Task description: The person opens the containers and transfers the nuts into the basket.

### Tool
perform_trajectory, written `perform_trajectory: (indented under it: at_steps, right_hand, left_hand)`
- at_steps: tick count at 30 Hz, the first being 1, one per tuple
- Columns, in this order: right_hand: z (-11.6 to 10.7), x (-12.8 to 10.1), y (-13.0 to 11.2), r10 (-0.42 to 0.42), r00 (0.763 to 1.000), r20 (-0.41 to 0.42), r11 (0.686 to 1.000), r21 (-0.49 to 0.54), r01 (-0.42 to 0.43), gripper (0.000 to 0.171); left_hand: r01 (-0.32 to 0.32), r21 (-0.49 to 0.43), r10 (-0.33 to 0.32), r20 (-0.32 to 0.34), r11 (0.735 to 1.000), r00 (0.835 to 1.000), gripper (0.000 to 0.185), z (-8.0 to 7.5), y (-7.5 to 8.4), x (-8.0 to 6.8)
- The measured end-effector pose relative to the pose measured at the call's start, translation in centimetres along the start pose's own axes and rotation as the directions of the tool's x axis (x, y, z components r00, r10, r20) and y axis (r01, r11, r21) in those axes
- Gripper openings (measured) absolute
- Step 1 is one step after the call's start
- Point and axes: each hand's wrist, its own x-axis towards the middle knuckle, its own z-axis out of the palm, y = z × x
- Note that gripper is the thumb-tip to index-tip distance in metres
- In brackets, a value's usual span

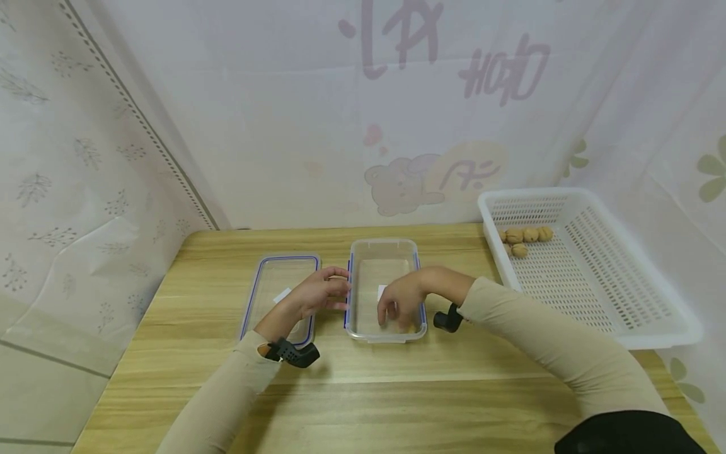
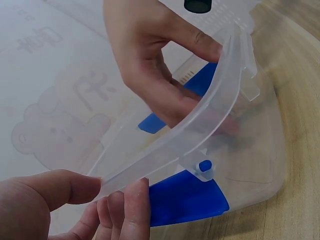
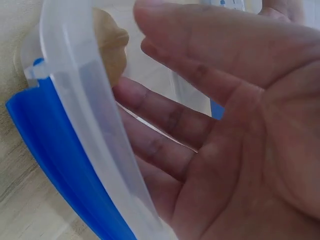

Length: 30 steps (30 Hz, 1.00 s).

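Observation:
A clear plastic food container (image 1: 363,336) with blue side clips stands uncovered on the table. At its left side my left hand (image 1: 324,291) pinches the wall, thumb at the rim and fingers against the blue clip (image 2: 187,200). My right hand (image 1: 401,299) reaches down inside the container, its fingers loosely bent and the thumb apart from them. One walnut (image 3: 111,47) lies in the container's near right corner, by the right fingertips; whether they touch it I cannot tell. Left of the container lies its clear lid (image 1: 286,268) with a blue seal, partly behind the left hand.
A white perforated basket (image 1: 595,271) stands on the right, with several walnuts (image 1: 530,234) in its far left corner. The wooden table (image 1: 363,403) ends at a printed curtain (image 1: 283,126) behind. Each wrist wears a black camera (image 1: 448,319).

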Motion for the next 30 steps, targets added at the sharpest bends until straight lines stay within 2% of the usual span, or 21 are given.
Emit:
perform_trajectory:
  at_steps: [7,13,23,30]
  right_hand:
    - [0.48,0.04,-0.14,0.084,0.996,0.042,0.996,0.023,-0.085,0.039]
    - [0.89,0.2,-0.22,0.132,0.991,0.027,0.991,-0.014,-0.132,0.038]
    - [0.97,0.09,-0.36,0.116,0.993,0.021,0.993,-0.039,-0.115,0.036]
    - [0.63,-0.41,-0.01,0.055,0.994,-0.098,0.997,-0.043,-0.059,0.036]
  left_hand:
    - [-0.004,0.008,0.004,0.005,1.0,1.0,0.044,-0.06,0.05,-0.11]
    - [0.0,0.003,0.0,-0.001,1.0,1.0,0.042,0.07,0.15,-0.14]
    - [0.008,0.0,-0.008,0.001,1.0,1.0,0.043,0.08,0.06,-0.13]
    - [0.008,-0.008,-0.008,-0.007,1.0,1.0,0.042,-0.08,0.01,0.05]
